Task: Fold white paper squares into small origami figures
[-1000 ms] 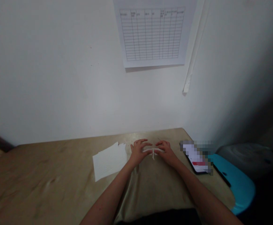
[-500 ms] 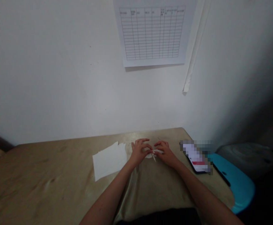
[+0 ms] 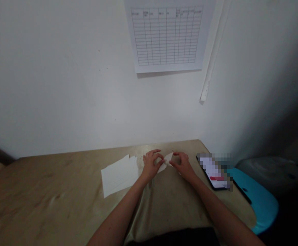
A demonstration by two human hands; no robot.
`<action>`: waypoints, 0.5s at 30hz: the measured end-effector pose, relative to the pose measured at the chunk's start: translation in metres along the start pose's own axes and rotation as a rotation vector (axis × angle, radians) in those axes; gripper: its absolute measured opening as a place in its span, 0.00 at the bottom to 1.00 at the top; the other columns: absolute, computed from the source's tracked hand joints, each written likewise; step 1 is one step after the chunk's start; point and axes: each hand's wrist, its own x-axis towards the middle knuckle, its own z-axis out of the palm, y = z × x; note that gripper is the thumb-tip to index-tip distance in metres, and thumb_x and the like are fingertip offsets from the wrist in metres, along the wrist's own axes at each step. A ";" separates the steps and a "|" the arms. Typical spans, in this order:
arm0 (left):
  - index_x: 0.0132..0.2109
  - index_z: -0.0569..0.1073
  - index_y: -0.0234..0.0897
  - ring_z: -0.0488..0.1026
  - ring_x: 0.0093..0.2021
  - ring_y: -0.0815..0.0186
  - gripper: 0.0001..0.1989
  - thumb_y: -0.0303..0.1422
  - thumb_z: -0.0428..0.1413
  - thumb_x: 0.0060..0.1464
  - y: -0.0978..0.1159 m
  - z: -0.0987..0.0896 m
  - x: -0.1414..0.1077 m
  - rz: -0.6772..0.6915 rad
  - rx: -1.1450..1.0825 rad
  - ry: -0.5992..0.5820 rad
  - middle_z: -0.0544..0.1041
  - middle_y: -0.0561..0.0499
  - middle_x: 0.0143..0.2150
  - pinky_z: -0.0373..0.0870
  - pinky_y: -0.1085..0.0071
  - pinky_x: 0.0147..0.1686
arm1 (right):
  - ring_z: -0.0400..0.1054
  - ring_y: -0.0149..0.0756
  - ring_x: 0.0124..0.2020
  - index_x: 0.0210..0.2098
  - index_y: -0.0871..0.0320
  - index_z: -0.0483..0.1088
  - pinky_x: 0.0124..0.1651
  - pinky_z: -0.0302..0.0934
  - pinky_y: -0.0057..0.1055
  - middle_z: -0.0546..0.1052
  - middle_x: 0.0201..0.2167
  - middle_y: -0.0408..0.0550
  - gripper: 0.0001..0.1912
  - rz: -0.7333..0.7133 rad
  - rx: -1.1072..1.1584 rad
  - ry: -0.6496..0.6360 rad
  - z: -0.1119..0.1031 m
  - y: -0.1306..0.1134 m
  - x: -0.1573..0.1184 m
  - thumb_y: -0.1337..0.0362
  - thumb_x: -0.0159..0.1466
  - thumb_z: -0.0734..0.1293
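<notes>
Between my hands is a small crumpled piece of white paper [image 3: 168, 157], narrow in the middle and wider at its two ends. My left hand [image 3: 152, 163] pinches it from the left with thumb and index finger, while the other fingers stick out. From the right, my right hand [image 3: 183, 164] has its thumb and fingertips closed on the paper's other side. Left of my left hand, a larger white sheet [image 3: 119, 176] with a torn upper edge lies flat on the table.
A brown cloth covers the table [image 3: 61, 191], which stands against a white wall. To the right lies a phone [image 3: 214, 172], partly pixelated, beside a turquoise stool or chair seat [image 3: 264, 201]. A printed grid sheet [image 3: 168, 37] hangs on the wall.
My right hand has shifted slightly up and to the right. The small paper is now tilted and more spread out between my hands; the narrow end pointing down no longer shows.
</notes>
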 end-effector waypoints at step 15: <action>0.36 0.80 0.48 0.63 0.62 0.54 0.02 0.34 0.64 0.53 -0.003 0.008 -0.002 -0.027 0.035 0.014 0.73 0.53 0.59 0.50 0.45 0.63 | 0.55 0.48 0.58 0.31 0.50 0.79 0.64 0.53 0.51 0.72 0.48 0.50 0.03 -0.228 -0.073 -0.068 -0.005 -0.010 -0.001 0.59 0.59 0.73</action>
